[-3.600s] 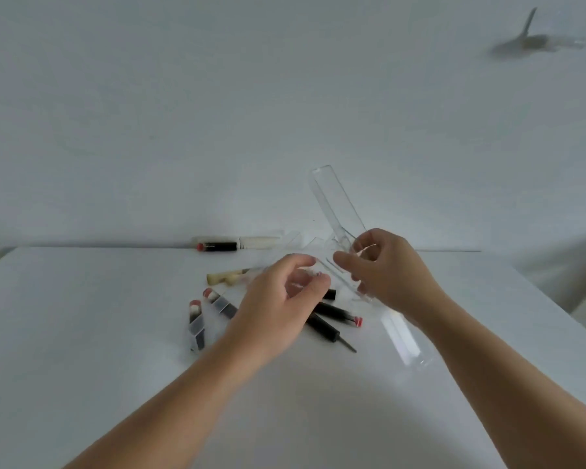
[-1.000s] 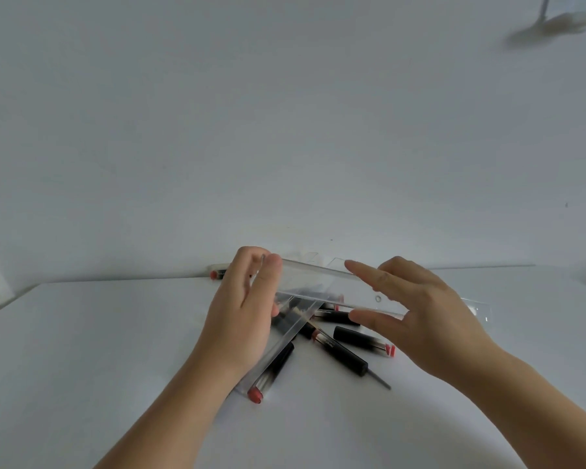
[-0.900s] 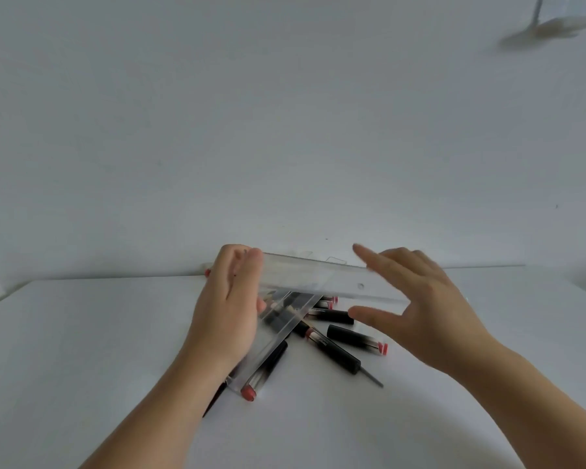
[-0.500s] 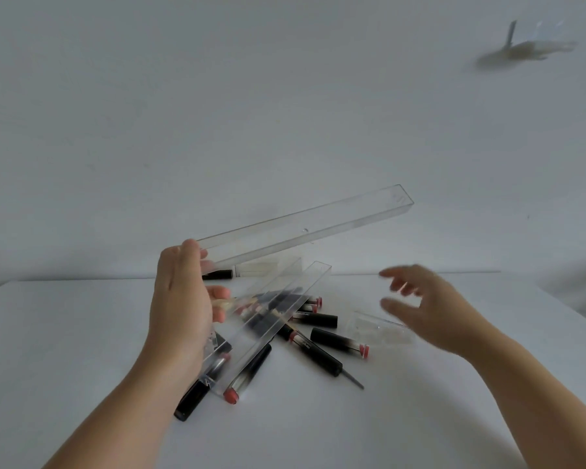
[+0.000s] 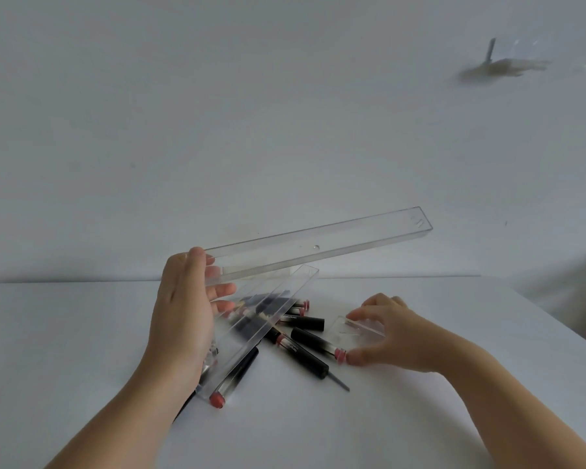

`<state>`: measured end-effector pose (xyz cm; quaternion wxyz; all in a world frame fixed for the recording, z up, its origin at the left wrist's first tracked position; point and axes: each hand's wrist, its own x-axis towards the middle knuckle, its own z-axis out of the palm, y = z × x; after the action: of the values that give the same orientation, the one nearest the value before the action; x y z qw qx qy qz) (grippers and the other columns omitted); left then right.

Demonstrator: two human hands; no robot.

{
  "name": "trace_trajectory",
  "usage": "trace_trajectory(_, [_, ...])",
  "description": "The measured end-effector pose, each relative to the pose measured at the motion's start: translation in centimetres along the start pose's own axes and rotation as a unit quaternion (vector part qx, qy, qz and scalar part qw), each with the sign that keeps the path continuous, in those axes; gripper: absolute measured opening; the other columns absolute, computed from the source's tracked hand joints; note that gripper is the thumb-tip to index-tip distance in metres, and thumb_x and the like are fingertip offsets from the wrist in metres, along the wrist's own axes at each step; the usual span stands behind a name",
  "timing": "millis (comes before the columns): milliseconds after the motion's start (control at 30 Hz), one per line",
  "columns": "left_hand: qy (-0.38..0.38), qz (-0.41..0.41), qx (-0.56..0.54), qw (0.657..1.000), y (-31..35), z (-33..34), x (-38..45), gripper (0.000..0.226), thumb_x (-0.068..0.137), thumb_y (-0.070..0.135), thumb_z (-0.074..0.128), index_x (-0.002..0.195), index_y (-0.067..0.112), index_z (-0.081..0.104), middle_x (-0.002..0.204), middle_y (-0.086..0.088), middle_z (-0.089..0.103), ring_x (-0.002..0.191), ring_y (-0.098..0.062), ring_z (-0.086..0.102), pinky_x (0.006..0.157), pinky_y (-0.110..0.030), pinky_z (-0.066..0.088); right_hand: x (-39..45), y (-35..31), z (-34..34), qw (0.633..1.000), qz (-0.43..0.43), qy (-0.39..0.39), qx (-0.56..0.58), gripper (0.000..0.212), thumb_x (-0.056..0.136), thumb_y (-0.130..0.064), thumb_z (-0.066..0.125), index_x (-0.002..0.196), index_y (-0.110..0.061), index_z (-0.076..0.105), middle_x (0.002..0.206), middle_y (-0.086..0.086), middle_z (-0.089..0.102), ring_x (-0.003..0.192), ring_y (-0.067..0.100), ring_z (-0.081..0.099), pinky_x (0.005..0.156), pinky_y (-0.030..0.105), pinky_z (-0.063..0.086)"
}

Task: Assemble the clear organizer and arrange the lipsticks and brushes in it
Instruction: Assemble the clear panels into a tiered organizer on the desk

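Nearest the camera, two bare forearms reach in over the white table [image 5: 82, 350]. The left hand [image 5: 183, 316] stands on edge, its fingers curled around the near ends of two long clear organizer pieces: the lower tray [image 5: 261, 330] slants down to the tabletop beside the wrist, while the upper tray [image 5: 318, 245] juts from between the thumb and fingertips, rising to the right, its far end in the air. Under and beside the lower tray lies a heap of black lipsticks [image 5: 305, 346] with pink-red ends, one tube [image 5: 232, 380] poking out at the tray's near corner, and a thin black brush [image 5: 335, 380] pointing toward the camera. To the right, the right hand [image 5: 393, 333] rests low on the table, thumb and fingers pinching a small clear organizer piece [image 5: 356, 330] that lies flat, just beside the end of a lipstick. Beyond stands a plain white wall [image 5: 217, 113].
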<state>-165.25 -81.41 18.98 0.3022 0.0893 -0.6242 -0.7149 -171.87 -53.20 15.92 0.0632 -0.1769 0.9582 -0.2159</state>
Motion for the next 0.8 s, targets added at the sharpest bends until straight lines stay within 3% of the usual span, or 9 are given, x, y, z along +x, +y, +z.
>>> trace_trajectory(167, [-0.001,0.009,-0.009,1.000,0.0,-0.1,0.0,0.027,0.096,0.045,0.046,0.096,0.023,0.062,0.109,-0.013,0.068,0.082,-0.019,0.075,0.069,-0.041,0.058,0.5,0.6,0.4,0.999,-0.003,0.041,0.014,0.070,0.074,-0.059,0.076,0.134,-0.032,0.053,0.121,-0.018,0.048,0.120,0.009,0.041,0.103,0.031,0.037])
trace_trajectory(267, [0.003,0.016,-0.013,1.000,0.0,-0.3,0.2,0.027,0.098,0.045,0.045,0.096,0.023,0.061,0.105,-0.010,0.067,0.078,-0.017,0.075,0.065,-0.034,0.055,0.9,1.0,0.2,0.989,0.016,0.130,0.074,0.073,0.082,-0.046,0.077,0.143,-0.023,0.044,0.117,-0.011,0.055,0.101,0.009,0.055,0.083,0.024,0.042])
trace_trajectory(333, [0.004,0.019,-0.014,1.000,0.0,-0.3,0.3,0.025,0.102,0.041,0.043,0.097,0.023,0.061,0.105,-0.009,0.066,0.080,-0.017,0.074,0.065,-0.035,0.054,1.0,1.1,0.0,0.967,0.037,0.202,0.148,0.073,0.086,-0.043,0.074,0.147,-0.026,0.038,0.110,-0.008,0.057,0.085,0.009,0.058,0.069,0.022,0.042])
trace_trajectory(400, [0.004,0.024,-0.009,1.000,0.0,-0.4,0.3,0.024,0.103,0.039,0.043,0.098,0.024,0.061,0.106,-0.008,0.066,0.084,-0.020,0.074,0.066,-0.035,0.054,1.0,1.1,-0.5,0.925,0.061,0.233,0.295,0.067,0.091,-0.045,0.068,0.148,-0.033,0.036,0.103,-0.005,0.056,0.074,0.014,0.056,0.066,0.024,0.042])
trace_trajectory(500, [0.000,0.037,0.005,0.999,0.0,-0.4,0.2,0.024,0.104,0.040,0.042,0.098,0.026,0.060,0.108,-0.006,0.065,0.086,-0.018,0.074,0.069,-0.035,0.054,0.7,0.8,-1.5,0.823,0.076,0.209,0.524,0.049,0.095,-0.047,0.063,0.141,-0.039,0.048,0.097,0.003,0.051,0.064,0.014,0.045,0.059,0.028,0.043])
trace_trajectory(700, [-0.008,0.060,0.027,0.998,-0.1,-0.4,0.1,0.026,0.097,0.047,0.041,0.096,0.029,0.060,0.105,0.001,0.064,0.086,-0.016,0.074,0.074,-0.041,0.056,0.5,0.0,-2.3,0.702,0.091,0.143,0.692,0.041,0.093,-0.055,0.062,0.120,-0.025,0.060,0.090,0.007,0.050,0.056,0.014,0.038,0.047,0.026,0.034])
trace_trajectory(800, [-0.007,0.069,0.042,0.997,-0.2,-0.4,0.1,0.024,0.096,0.048,0.042,0.093,0.035,0.061,0.101,0.008,0.065,0.086,-0.014,0.073,0.074,-0.042,0.056,0.4,0.0,-2.4,0.671,0.074,0.117,0.729,0.032,0.096,-0.054,0.057,0.114,-0.028,0.063,0.086,0.006,0.051,0.056,0.016,0.041,0.050,0.028,0.036])
